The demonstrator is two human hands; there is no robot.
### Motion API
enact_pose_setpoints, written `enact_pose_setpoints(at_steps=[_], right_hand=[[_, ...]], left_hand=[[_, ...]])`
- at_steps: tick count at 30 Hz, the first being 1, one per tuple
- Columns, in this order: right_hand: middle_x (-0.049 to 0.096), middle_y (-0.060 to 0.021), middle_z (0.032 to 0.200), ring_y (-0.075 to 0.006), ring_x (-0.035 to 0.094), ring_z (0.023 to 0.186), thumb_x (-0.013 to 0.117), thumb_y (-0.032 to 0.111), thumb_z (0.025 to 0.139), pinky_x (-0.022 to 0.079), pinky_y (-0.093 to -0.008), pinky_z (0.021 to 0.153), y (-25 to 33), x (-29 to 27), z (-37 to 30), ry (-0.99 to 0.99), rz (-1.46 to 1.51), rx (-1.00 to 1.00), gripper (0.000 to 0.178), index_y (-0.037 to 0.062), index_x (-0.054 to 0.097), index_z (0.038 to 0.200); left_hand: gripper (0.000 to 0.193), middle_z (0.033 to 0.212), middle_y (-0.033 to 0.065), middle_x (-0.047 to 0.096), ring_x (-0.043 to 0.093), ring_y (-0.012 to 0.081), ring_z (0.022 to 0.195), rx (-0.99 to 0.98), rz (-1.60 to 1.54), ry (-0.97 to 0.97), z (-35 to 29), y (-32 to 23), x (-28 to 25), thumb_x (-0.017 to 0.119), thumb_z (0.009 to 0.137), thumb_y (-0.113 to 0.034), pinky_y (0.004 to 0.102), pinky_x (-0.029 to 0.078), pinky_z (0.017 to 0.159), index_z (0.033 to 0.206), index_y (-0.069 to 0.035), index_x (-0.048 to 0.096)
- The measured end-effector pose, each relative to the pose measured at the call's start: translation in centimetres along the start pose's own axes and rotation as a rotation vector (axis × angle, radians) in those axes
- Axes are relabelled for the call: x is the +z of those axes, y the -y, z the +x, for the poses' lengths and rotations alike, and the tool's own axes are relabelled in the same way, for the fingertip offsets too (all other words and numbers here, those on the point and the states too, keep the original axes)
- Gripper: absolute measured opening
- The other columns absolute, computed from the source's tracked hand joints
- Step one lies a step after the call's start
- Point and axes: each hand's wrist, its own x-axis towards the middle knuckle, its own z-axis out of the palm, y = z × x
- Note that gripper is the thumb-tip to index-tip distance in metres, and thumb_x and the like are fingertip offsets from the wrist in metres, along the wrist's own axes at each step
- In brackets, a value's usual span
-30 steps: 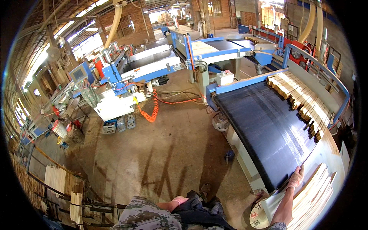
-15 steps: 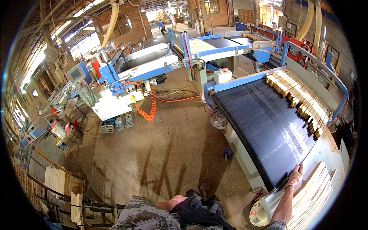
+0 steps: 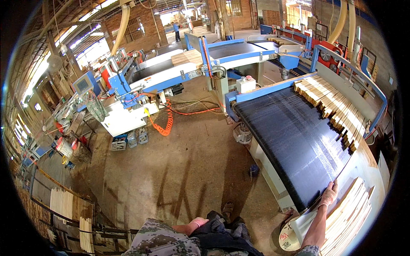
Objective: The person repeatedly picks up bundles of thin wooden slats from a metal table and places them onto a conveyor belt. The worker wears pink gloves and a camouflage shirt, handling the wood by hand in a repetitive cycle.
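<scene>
My right hand [image 3: 328,194], in a light glove, rests at the near edge of the black conveyor belt [image 3: 282,141], its fingers laid out along the edge and holding nothing. Just right of it, a stack of pale wood strips [image 3: 348,217] lies on the light table. Along the belt's far right side stands a staggered row of wood strips [image 3: 329,106]. My left hand [image 3: 198,222], also gloved, lies against the dark cloth [image 3: 220,234] at my waist with its fingers stretched out; some fingertips are hard to see.
Across the floor, a blue and white conveyor [image 3: 171,81] carries a wood panel [image 3: 186,57]. An orange coiled hose [image 3: 166,121] hangs to the floor near small bins [image 3: 132,138]. A round stool [image 3: 289,235] stands by my right forearm. Wood strips [image 3: 62,202] lie on a rack at lower left.
On the far conveyor the wood panel has moved left, past the upright blue frame. The distant person in blue now stands more upright. Both my hands stay in place.
</scene>
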Motion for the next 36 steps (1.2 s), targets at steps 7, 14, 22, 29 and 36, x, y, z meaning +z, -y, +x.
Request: enact_pose_setpoints(at_steps=[7, 14, 22, 29, 36], right_hand=[[0.071, -0.0144, 0.142, -0.0230, 0.068, 0.126, 0.066, 0.018, 0.107, 0.050, -0.0341, 0.111, -0.9, 0.4, 0.3, -0.017, 0.144, -0.013, 0.047, 0.0030, 0.062, 0.151], [0.071, -0.0160, 0.142, -0.0233, 0.068, 0.126, 0.067, 0.018, 0.107, 0.050, -0.0340, 0.111, -0.8, 0.4, 0.0, -0.003, 0.133, -0.022, 0.048, 0.0013, 0.061, 0.151], [0.075, -0.0164, 0.134, -0.0232, 0.069, 0.115, 0.069, 0.019, 0.105, 0.051, -0.0340, 0.106, -1.4, -0.4, 0.1, -0.079, 0.127, 0.022, 0.047, 0.0008, 0.064, 0.149], [0.071, -0.0191, 0.141, -0.0250, 0.070, 0.126, 0.068, 0.018, 0.106, 0.051, -0.0337, 0.110, -0.7, 0.7, 0.2, -0.024, 0.208, -0.006, 0.050, -0.0009, 0.060, 0.151], [0.074, -0.0186, 0.135, -0.0271, 0.071, 0.121, 0.070, 0.017, 0.103, 0.053, -0.0358, 0.108, 0.7, 0.9, -0.8, -0.070, 0.117, -0.016, 0.047, 0.0011, 0.066, 0.146]], left_hand=[[0.056, 0.143, 0.0164, 0.069, 0.063, 0.0369, 0.136, -0.050, -0.120, -0.020, 0.0, -0.2, -0.1, 0.036, 0.109, -0.052, 0.0483, 0.048, 0.113, 0.140, -0.019, 0.069], [0.055, 0.145, 0.0150, 0.068, 0.063, 0.0377, 0.136, 0.065, 0.063, -0.020, -0.2, -0.5, 0.2, 0.038, 0.109, -0.051, 0.0471, 0.048, 0.114, 0.144, -0.020, 0.067], [0.052, 0.141, 0.0152, 0.070, 0.063, 0.0381, 0.135, 0.075, -0.072, 0.002, -2.3, -3.9, -1.9, 0.041, 0.107, -0.054, 0.0452, 0.049, 0.111, 0.138, -0.021, 0.069], [0.039, 0.129, 0.0202, 0.074, 0.069, 0.0376, 0.125, 0.174, 0.069, -0.013, -4.6, -5.0, -3.4, 0.056, 0.104, -0.039, 0.0465, 0.053, 0.103, 0.134, -0.018, 0.067], [0.042, 0.130, 0.0188, 0.074, 0.068, 0.0376, 0.126, 0.174, 0.030, -0.068, -4.7, -3.0, -2.5, 0.055, 0.103, -0.042, 0.0471, 0.053, 0.103, 0.135, -0.018, 0.067]])
